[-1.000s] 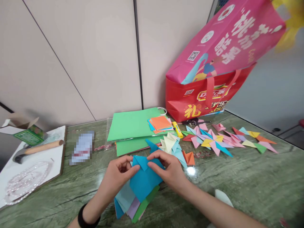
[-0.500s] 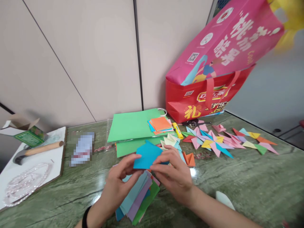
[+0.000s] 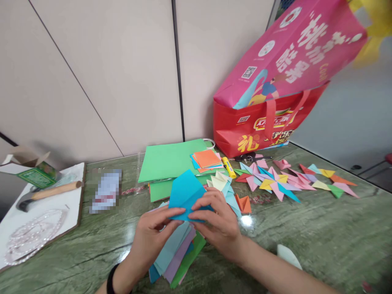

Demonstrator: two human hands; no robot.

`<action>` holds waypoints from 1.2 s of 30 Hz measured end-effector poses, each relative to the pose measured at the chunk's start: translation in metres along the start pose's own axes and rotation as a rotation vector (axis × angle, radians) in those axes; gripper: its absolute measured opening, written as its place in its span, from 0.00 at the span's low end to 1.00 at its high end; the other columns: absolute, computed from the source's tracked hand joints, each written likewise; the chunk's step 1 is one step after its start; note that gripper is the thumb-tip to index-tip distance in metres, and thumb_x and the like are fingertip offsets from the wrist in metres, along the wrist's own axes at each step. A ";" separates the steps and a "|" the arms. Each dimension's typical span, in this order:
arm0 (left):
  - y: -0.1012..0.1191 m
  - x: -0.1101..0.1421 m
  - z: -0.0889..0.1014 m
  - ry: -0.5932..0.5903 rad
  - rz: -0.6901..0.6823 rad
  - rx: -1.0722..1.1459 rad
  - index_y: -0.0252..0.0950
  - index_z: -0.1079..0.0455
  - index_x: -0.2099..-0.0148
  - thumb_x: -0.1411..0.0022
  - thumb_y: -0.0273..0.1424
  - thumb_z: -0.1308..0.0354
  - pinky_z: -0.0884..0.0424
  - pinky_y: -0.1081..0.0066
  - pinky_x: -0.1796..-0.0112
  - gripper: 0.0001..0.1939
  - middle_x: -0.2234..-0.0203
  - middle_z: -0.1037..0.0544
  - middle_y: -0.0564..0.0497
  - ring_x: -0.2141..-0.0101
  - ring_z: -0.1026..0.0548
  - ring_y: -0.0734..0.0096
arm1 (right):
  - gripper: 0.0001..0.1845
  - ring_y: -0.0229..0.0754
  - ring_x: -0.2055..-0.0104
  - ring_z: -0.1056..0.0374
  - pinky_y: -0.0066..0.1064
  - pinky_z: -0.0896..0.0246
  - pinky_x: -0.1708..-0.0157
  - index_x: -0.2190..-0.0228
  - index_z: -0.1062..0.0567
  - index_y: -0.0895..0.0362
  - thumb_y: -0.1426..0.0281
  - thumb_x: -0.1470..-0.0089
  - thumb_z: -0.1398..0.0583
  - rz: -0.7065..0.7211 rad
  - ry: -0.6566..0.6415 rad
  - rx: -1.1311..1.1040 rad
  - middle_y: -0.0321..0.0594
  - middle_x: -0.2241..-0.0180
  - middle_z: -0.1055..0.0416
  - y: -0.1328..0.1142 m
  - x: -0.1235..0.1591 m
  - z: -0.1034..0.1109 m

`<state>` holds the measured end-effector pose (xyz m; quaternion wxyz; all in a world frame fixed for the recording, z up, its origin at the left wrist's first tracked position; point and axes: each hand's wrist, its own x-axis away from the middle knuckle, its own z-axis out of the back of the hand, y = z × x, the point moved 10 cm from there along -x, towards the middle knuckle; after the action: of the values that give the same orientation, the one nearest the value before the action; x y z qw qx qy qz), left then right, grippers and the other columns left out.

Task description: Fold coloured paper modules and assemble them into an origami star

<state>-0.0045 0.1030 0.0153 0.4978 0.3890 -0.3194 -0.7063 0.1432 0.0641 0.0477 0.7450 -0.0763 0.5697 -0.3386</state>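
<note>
A blue sheet of origami paper (image 3: 185,190), partly folded, is held up between both hands. My left hand (image 3: 154,226) pinches its lower left edge between thumb and fingers. Gripping the lower right side, my right hand (image 3: 219,222) has its fingertips on the front of the sheet near the left fingertips. Below the hands lies a fanned stack of coloured paper (image 3: 176,257) in pale blue, lilac and green, partly hidden by them. Just beyond the right hand are pale folded pieces (image 3: 218,181) and an orange folded piece (image 3: 244,203).
Folded paper stars (image 3: 275,179) spread over the right of the green table. A yellow glue stick (image 3: 228,167), green sheets (image 3: 171,161) and small orange squares (image 3: 208,159) lie behind. Bags (image 3: 254,126) lean at the back right. Left: a white board (image 3: 72,204) with a wooden-handled tool (image 3: 56,191).
The blue paper has opened out taller, its pointed top rising and a fold line showing across it. Both hands have shifted slightly left, fingertips closer together.
</note>
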 end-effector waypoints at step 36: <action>-0.041 0.002 -0.005 0.060 0.407 0.479 0.36 0.24 0.64 0.55 0.31 0.33 0.24 0.73 0.64 0.13 0.65 0.18 0.49 0.65 0.21 0.62 | 0.13 0.31 0.80 0.49 0.23 0.51 0.80 0.80 0.34 0.58 0.65 0.63 0.36 -0.957 -0.026 -0.416 0.30 0.82 0.42 0.077 0.033 -0.024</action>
<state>-0.0188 0.1133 -0.0221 0.5324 0.4437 -0.5332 -0.4851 0.1575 0.1096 -0.0248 0.4831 -0.4787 0.5168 -0.5200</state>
